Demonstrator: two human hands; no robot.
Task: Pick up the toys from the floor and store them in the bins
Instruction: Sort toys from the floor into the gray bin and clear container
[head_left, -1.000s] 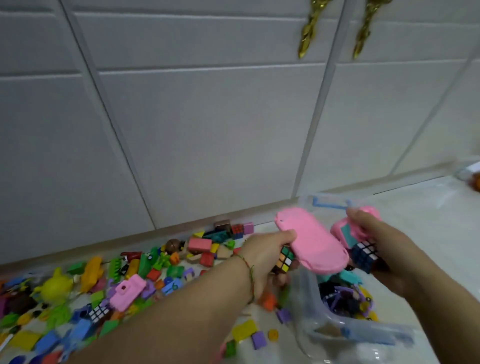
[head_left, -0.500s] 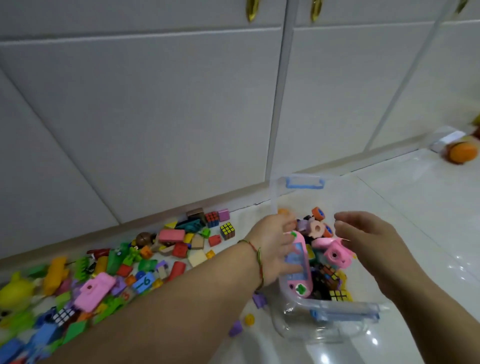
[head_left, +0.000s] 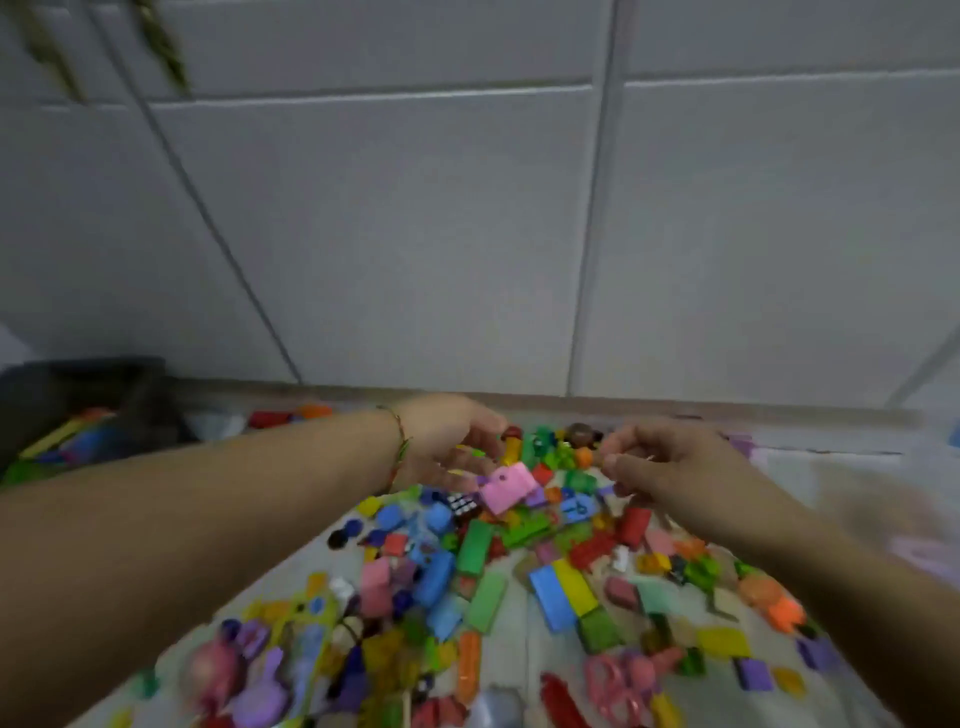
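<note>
Cup the pink toy camera (head_left: 506, 487) from both sides; right hand (head_left: 670, 465) loosely curled and empty, left hand (head_left: 449, 441) possibly gripping, unclear.

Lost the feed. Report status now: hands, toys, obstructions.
Left hand and right hand loosely curled over coloured plastic toy pile, nothing visibly held. Pink camera-shaped toy by left thumb. Loose blocks crowd it.

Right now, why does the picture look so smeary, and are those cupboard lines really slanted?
Head view: motion blur smears everything, worst at the lower corners and right edge; the pink toy in the middle is most readable. Head view: the wide-angle lens splays the seams of the cupboard doors; lighting is soft, without glare.
</note>
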